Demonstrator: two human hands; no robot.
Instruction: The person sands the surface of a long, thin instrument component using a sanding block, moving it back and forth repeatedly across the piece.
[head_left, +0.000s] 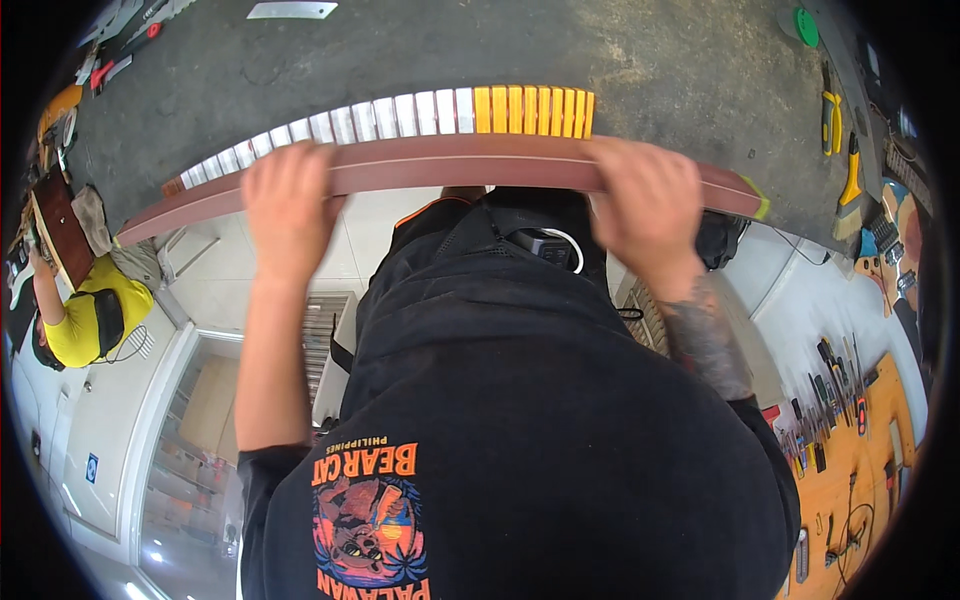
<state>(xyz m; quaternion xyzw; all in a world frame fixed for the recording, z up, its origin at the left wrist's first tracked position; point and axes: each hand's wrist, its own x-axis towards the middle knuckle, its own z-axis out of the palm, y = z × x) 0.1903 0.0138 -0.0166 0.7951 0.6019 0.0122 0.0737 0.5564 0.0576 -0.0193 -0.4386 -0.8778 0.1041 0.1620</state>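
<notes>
A long, thin reddish-brown wooden strip runs along the near edge of a grey workbench and curves down toward both ends. My left hand grips it left of the middle, fingers curled over its top. My right hand grips it further right in the same way. Just behind the strip stands a row of several small blocks, white on the left and yellow on the right, touching or very near the strip. My black shirt fills the lower middle of the view.
Yellow-handled tools and a green round lid lie at the bench's right. A metal ruler lies at the top. A person in a yellow shirt is at the left. A wooden board with several hand tools is at lower right.
</notes>
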